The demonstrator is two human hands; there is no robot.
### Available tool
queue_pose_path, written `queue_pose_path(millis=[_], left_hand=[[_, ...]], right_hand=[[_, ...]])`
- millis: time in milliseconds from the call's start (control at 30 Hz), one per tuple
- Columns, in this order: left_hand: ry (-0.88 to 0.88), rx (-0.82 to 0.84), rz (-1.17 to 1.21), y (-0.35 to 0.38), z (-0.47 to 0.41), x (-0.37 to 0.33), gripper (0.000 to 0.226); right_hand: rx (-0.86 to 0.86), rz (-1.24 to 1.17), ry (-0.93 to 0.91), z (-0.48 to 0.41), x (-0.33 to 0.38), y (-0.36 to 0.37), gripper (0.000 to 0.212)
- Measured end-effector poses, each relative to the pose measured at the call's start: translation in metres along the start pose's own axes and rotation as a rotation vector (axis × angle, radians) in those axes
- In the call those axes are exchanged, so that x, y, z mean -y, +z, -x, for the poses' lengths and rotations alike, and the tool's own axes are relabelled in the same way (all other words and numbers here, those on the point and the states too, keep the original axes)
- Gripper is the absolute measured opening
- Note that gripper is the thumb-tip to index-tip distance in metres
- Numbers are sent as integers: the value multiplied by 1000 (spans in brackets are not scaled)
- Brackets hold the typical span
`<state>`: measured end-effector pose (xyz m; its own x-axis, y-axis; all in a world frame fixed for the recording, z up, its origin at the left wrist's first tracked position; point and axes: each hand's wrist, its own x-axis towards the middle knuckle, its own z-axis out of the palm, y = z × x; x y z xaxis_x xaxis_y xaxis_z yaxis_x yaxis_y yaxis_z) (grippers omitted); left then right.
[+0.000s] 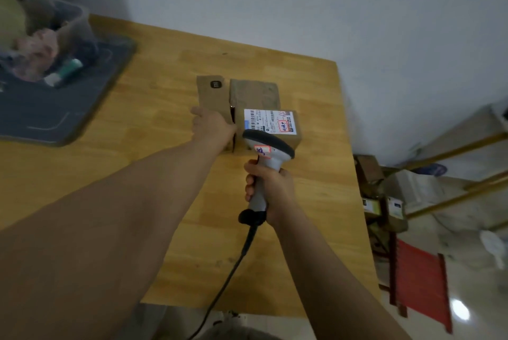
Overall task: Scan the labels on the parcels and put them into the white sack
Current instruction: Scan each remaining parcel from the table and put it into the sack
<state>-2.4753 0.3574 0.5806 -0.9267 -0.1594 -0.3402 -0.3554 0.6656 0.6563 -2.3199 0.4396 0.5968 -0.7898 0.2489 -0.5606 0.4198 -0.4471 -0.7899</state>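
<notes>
Fingers (250, 180) of right hand (275, 191) wrap the scanner (268, 147) handle, labelled parcel (270, 125) at its twelve o'clock; left hand (214, 126) touches brown parcel (213, 95), its fingers' state I cannot tell.

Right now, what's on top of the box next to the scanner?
A white shipping label lies on the box; the scanner head hides its near edge.

1. A small parcel-sorting room;
2. at 12 o'clock, cardboard parcels (254, 92), one bearing a shipping label (270, 121), on a wooden table (154, 86);
3. a corded barcode scanner (272, 147) at centre;
4. at 3 o'clock, boxes (395, 206) piled on the floor.
</notes>
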Motion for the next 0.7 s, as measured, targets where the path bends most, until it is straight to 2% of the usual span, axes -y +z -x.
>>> queue_pose_path(millis=[100, 167, 300, 400, 533, 600, 700], left_hand=[[98, -49, -61, -1, -4, 12, 100], [128, -71, -139, -13, 0, 25, 97], [334, -153, -555, -56, 21, 75, 101], [523, -205, -775, -81, 53, 127, 94], [708, -224, -758, -89, 90, 186, 91], [556, -209, -689, -92, 94, 195, 111], [170, -135, -602, -95, 88, 196, 141]], right_hand=[[-6, 20, 13, -8, 0, -3, 17], [-13, 43, 33, -11, -2, -4, 19], [8, 47, 86, -13, -11, 5, 16], [38, 37, 108, -11, -18, 19, 15], [64, 76, 122, -3, -29, 38, 19], [68, 96, 122, 1, -35, 45, 18], [66, 121, 120, 7, -43, 50, 16]])
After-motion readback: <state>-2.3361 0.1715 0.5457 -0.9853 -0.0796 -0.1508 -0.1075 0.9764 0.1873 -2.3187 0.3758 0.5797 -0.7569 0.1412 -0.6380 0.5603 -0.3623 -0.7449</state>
